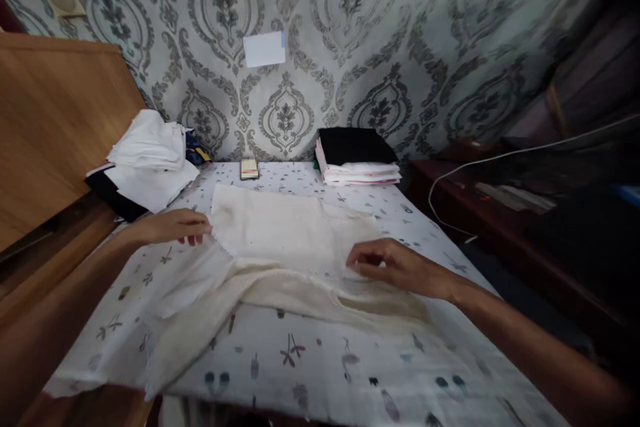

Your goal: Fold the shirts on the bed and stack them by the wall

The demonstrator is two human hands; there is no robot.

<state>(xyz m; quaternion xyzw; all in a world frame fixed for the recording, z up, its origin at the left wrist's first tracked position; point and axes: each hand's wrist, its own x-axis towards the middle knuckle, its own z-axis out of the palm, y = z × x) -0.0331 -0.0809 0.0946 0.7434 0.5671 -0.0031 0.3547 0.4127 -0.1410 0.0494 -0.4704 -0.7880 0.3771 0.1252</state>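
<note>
A cream-white cloth (280,223) lies in the middle of the table, its far part flat in a folded panel and its near part bunched in loose wrinkles that trail toward the front left. My left hand (187,225) is at the cloth's left edge, with its fingertips closed on the border. Over the right side of the cloth, my right hand (395,265) has its fingers curled and the thumb and forefinger tips brought together at the fabric. The exact grip of the right fingertips is partly hidden.
A printed sheet (300,347) covers the table. Folded white cloths (150,143) are piled at the back left beside a wooden panel (55,120). A black-topped folded stack (357,147) and a small box (249,169) stand at the back. A white cable (480,161) hangs at right.
</note>
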